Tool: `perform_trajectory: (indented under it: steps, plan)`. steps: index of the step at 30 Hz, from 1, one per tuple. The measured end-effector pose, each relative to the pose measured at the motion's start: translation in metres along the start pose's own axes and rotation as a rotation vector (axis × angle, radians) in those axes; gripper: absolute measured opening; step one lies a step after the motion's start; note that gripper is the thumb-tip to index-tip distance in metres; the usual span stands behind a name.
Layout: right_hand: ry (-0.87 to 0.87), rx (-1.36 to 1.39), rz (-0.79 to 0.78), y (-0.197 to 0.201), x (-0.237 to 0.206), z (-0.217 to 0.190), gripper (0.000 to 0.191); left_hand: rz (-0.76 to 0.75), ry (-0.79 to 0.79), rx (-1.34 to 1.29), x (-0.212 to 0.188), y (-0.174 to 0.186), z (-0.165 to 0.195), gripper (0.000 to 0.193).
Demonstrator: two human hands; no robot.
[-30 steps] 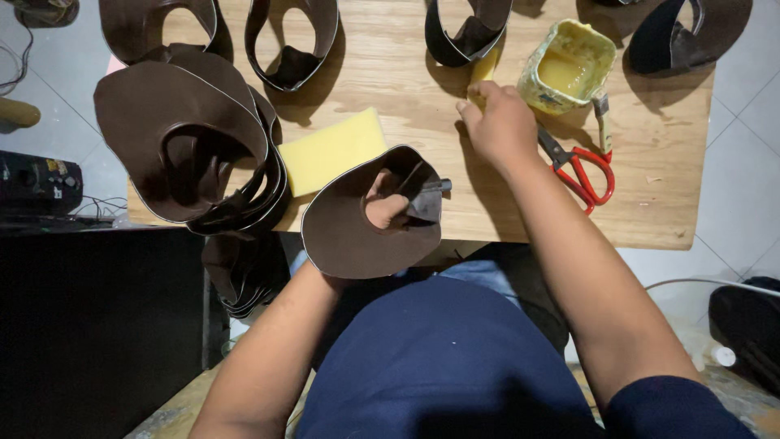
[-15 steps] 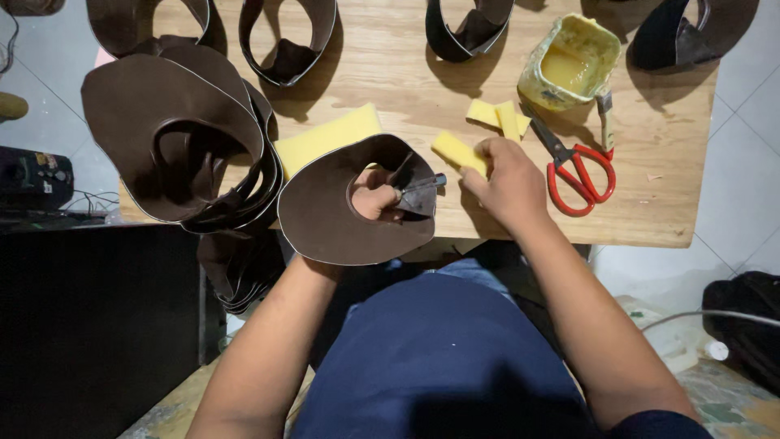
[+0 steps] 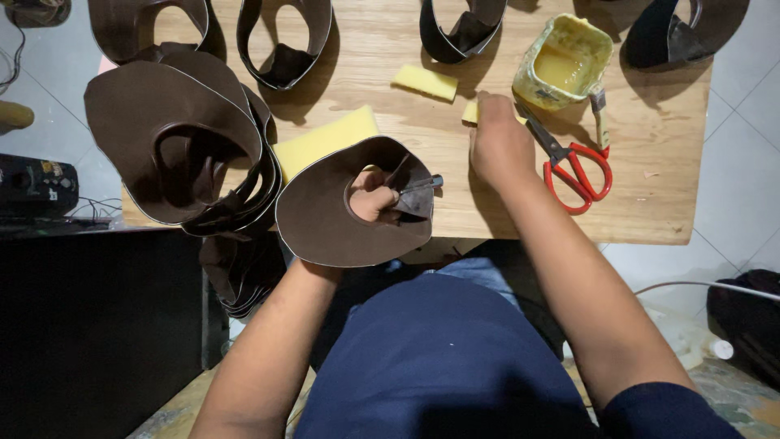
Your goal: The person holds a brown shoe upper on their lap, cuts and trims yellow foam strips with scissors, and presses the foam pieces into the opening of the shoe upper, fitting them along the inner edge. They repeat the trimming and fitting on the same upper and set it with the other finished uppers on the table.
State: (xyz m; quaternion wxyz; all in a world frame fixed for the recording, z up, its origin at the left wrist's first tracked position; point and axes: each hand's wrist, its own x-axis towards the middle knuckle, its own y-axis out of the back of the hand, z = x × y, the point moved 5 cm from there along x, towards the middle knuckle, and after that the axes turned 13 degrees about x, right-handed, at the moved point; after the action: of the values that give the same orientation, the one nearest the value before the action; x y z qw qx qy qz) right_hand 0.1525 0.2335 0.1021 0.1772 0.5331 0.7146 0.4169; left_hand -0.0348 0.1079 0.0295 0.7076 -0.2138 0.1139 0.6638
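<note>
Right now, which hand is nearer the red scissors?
Right. The right hand rests just left of the red scissors, almost touching the blades. The left hand sits further left, inside the brown leather piece.

Matt brown leather piece (smooth), pale wooden table, spongy yellow foam

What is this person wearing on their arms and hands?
Both hands, the left hand and the right hand, are bare: no gloves, rings or watch show. The forearms are bare too. A dark navy short sleeve shows on the right upper arm.
</note>
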Motion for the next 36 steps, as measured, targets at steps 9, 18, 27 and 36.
perform_trajectory:
  steps: [9,18,27,36]
  plan:
    - [0.238,0.515,0.234,0.033,0.012,0.005,0.019,0.101,-0.595,0.852,-0.015,0.001,0.019,0.014]
    - [-0.532,1.584,0.120,0.015,-0.006,0.039,0.019,0.033,-0.044,0.094,-0.003,0.004,-0.002,0.021]
    - [-0.371,1.088,-0.285,-0.024,-0.047,0.017,0.029,0.048,-0.339,0.473,-0.003,0.000,0.015,0.029]
    - [-0.150,0.620,-0.245,-0.044,-0.048,-0.017,0.026,0.037,-0.037,0.016,0.003,-0.001,-0.003,0.018]
